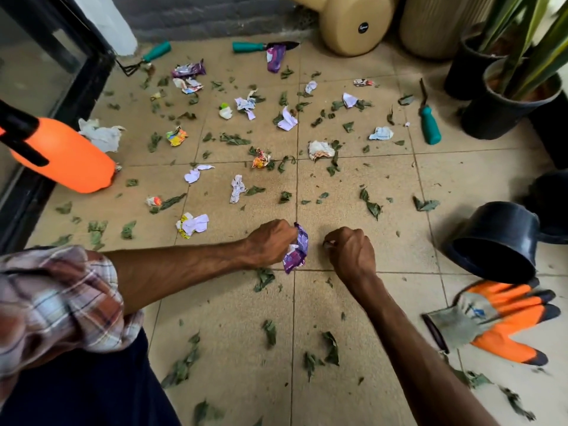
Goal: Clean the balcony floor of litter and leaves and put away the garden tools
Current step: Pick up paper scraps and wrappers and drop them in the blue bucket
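Orange gloves [504, 321] beside black pot [495, 241], leaves [331, 348] around.

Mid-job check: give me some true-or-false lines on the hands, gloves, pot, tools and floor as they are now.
1. The left hand holds a purple wrapper. True.
2. The black pot stands upright. False: it lies on its side.
3. The gloves are being worn. False: they lie on the floor, and the right hand is bare too.
4. Three teal-handled tools lie on the floor. True.
5. The leaves have all been picked up. False: they are scattered across the floor.
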